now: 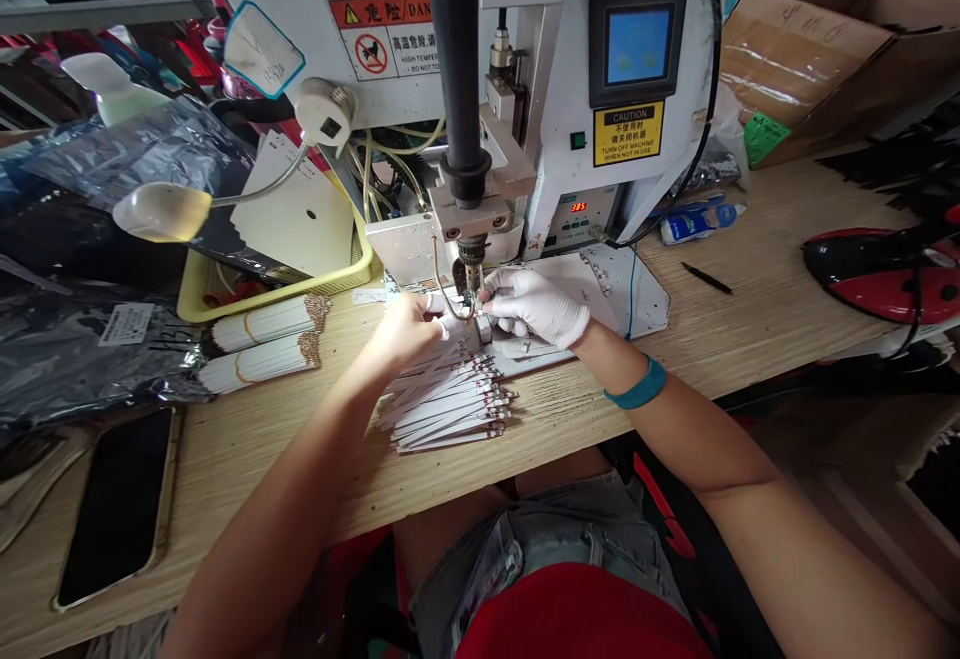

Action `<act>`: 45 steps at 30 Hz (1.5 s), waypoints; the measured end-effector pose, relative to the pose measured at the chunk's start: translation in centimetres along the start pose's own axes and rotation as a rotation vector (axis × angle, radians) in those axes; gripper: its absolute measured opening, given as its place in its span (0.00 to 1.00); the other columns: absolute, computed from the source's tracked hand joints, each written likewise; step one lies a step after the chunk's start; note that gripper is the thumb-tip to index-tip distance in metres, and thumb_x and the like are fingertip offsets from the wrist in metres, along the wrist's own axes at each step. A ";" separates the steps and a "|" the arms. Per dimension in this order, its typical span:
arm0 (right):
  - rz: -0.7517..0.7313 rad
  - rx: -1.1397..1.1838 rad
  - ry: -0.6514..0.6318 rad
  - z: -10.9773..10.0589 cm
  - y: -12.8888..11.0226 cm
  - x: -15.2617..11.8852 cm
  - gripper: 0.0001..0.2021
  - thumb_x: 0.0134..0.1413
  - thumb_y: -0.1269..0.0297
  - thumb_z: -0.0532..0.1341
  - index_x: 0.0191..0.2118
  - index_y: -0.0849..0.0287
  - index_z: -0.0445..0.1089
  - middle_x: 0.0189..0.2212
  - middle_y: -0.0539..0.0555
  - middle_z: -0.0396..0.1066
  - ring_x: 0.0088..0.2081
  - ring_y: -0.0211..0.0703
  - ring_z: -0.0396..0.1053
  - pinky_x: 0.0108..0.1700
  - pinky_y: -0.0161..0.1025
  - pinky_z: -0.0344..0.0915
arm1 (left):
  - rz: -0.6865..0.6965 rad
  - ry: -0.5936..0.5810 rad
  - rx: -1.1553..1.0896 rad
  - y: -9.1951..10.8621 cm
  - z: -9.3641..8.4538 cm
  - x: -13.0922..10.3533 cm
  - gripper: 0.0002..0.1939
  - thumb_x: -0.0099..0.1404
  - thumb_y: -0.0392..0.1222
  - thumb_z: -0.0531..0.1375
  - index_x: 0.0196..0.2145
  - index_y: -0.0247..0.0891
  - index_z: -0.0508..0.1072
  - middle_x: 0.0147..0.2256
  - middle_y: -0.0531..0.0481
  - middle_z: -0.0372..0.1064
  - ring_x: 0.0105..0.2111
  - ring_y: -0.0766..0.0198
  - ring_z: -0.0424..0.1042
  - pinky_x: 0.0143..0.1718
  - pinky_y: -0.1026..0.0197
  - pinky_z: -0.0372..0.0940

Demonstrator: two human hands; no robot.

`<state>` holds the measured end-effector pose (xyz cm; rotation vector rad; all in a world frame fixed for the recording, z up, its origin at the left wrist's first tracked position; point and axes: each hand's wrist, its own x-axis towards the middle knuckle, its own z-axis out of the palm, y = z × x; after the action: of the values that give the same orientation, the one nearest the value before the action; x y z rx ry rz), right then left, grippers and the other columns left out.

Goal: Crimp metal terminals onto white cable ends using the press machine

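From my remote seat, through the head camera, I saw loose white strips (pixel 448 411) fanned on the tabletop (pixel 750 309), on the body side of both hands, long axes running roughly left to right, tipped ends rightward. The left hand (pixel 411 325) was nearer them than the gloved right hand (pixel 541 307). Both hands' fingers were drawn in at the machine's tip (pixel 472 257); what they gripped, I couldn't tell. I counted one fan, its strips too overlapped to number, two banded bundles (pixel 277 364) and one phone (pixel 118 509).
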<state>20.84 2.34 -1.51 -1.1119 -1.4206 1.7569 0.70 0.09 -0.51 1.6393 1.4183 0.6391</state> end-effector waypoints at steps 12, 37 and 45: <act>-0.020 0.052 -0.006 -0.2 0.3 0.1 0.06 0.47 0.72 0.63 0.32 0.60 0.66 0.22 0.47 0.63 0.18 0.29 0.58 0.12 0.26 0.52 | -0.010 -0.058 -0.069 -0.6 -0.2 0.3 0.07 0.49 0.41 0.58 0.18 0.35 0.68 0.17 0.55 0.58 0.18 0.71 0.53 0.21 0.66 0.47; -0.314 -0.909 0.138 -3.2 -0.1 0.3 0.07 0.51 0.67 0.61 0.33 0.55 0.78 0.37 0.51 0.77 0.40 0.45 0.72 0.43 0.41 0.67 | -0.007 -0.194 0.464 1.1 -1.7 -3.1 0.18 0.52 0.35 0.57 0.40 0.39 0.79 0.34 0.46 0.77 0.31 0.59 0.73 0.30 0.64 0.64; -0.326 -1.064 0.136 -2.6 1.1 1.0 0.08 0.53 0.70 0.59 0.34 0.58 0.77 0.38 0.54 0.76 0.41 0.47 0.70 0.43 0.42 0.64 | 0.159 0.099 0.812 -0.9 -1.5 -1.4 0.11 0.59 0.37 0.53 0.29 0.35 0.76 0.29 0.45 0.70 0.27 0.61 0.68 0.30 0.62 0.61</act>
<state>22.69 4.14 -2.98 -1.3259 -2.3530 0.6115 -1.35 -0.88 -0.27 2.3857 1.7596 0.2223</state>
